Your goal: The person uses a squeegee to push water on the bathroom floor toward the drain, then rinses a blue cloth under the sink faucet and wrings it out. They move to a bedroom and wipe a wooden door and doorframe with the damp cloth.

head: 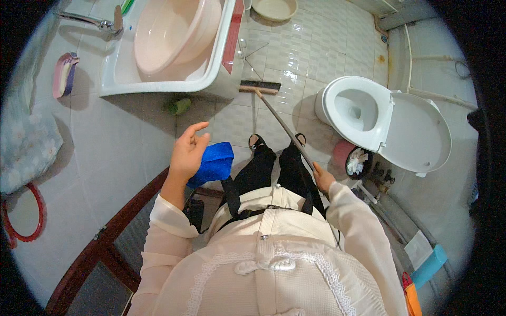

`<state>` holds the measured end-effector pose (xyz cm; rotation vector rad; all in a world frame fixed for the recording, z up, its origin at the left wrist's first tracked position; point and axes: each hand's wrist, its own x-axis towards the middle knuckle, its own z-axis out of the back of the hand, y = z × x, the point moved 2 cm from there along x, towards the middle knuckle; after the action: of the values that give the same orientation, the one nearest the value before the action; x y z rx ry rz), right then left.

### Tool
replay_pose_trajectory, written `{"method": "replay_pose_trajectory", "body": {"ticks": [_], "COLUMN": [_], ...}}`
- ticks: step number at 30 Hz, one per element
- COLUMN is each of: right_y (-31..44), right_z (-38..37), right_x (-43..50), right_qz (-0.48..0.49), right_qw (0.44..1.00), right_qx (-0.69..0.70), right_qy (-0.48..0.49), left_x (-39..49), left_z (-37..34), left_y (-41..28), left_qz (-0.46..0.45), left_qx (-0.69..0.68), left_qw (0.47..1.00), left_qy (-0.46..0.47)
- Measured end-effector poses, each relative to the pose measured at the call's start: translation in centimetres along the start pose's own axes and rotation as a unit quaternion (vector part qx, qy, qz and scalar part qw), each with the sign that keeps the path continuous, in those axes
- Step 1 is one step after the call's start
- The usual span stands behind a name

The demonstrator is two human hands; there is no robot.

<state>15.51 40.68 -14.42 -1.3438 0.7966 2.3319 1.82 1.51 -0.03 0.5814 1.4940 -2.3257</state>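
Observation:
My right hand (324, 178) is closed around the long handle of a floor squeegee (276, 114). Its wide black-and-tan head rests on the tiled floor, beside the front corner of the washbasin cabinet. My left hand (189, 153) is raised at the left with its fingers loosely bent and apart, and nothing shows between them. A folded blue cloth (215, 162) lies behind and to the right of that hand; whether the two touch is hidden.
A washbasin (193, 86) holding a pink plastic tub (174, 37) stands upper left. To the right are a toilet (352, 110) with its lid raised and a waste bin (359, 162) with paper. A red-brown door frame (118, 215) runs lower left; a cream basin (275, 8) sits at the top.

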Motion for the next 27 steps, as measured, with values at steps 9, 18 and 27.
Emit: {"method": "replay_pose_trajectory", "body": {"ticks": [9, 18, 27], "right_y": [0.1, -3.7, 1.0], "right_z": [4.1, 21.2, 32.2], "right_x": [-0.4, -4.1, 5.0], "right_qz": [0.031, -0.103, -0.016], "right_qw": [0.998, 0.932, 0.862], "right_qx": [-0.009, -0.346, -0.506], "right_qy": [-0.061, 0.026, -0.001], "left_x": [0.8, 0.9, 1.4], "left_z": [0.7, -1.7, -5.9], "left_y": [-1.7, -4.2, -7.9], "left_qz": [-0.017, 0.009, 0.034], "left_qx": [0.0, 0.027, 0.013], "left_qw": [1.0, 0.995, 0.987], "left_qy": [-0.024, -0.093, -0.155]}}
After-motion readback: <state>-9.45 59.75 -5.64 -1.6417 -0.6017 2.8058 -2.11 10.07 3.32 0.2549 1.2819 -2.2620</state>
